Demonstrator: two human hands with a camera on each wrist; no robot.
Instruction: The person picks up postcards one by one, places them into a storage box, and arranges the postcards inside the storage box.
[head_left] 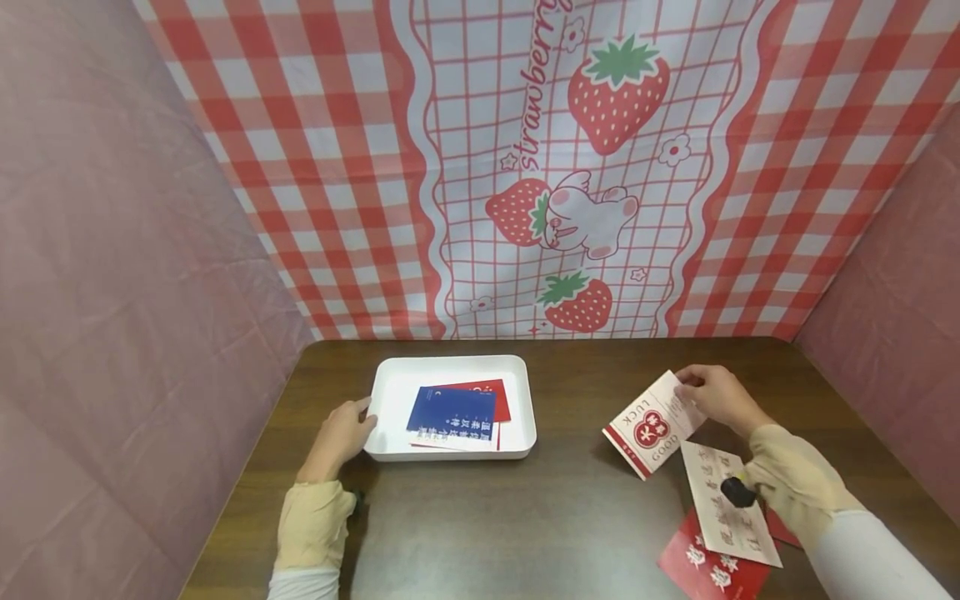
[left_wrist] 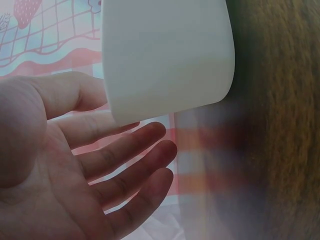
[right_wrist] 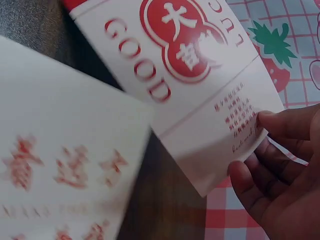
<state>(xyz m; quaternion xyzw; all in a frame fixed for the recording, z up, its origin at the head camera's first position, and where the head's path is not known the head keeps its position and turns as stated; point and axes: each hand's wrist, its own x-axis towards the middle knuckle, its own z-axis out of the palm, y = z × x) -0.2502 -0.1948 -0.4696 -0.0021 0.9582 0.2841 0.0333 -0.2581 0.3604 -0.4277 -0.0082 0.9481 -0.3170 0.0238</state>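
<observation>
My right hand [head_left: 723, 398] pinches a white and red "GOOD LUCK" card [head_left: 652, 427] by one end, tilted above the table. In the right wrist view the thumb lies on the printed face of the card [right_wrist: 175, 60] and the other fingers are behind it. My left hand [head_left: 343, 435] holds the left edge of a shallow white tray [head_left: 523, 400] between thumb and forefinger; its other fingers [left_wrist: 145, 192] are spread below in the left wrist view. Inside the tray lie a blue card [head_left: 453, 410], a red card [head_left: 501, 400] and a pale one mostly covered.
Beneath my right forearm a cream card with writing [head_left: 723, 500] lies over red cards [head_left: 693, 554] at the table's right front. The brown table [head_left: 480, 517] meets a checked strawberry cloth [head_left: 360, 167] at the back, with pink cloth [head_left: 112, 292] on both sides.
</observation>
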